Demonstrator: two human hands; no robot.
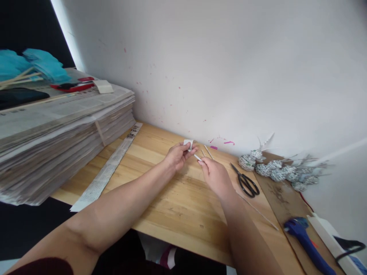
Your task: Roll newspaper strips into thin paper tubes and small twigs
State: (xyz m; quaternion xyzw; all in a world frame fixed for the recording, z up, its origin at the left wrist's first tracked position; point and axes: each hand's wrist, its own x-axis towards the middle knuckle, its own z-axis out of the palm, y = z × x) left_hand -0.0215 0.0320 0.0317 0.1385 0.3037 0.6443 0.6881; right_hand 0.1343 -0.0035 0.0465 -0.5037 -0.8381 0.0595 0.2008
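Over the middle of the wooden table, my left hand point(180, 156) pinches the end of a narrow newspaper strip point(188, 142) between thumb and fingers. Just to its right, my right hand point(215, 173) is closed on a thin rolled paper stick point(197, 157), whose white tip points toward the left fingers. Strip and stick look like one piece, but the join is hard to make out. Thin paper sticks point(209, 151) lie on the table behind my right hand. Black-handled scissors point(248, 184) rest to the right of that hand.
A flat newspaper strip point(110, 168) lies along the left, beside a tall newspaper stack point(65, 141). Woven paper shapes point(277, 171) sit at the right on a cardboard sheet point(279, 194). Nearer are a blue glue gun point(308, 242) and a white power strip point(329, 238). The wall point(200, 95) bounds the back.
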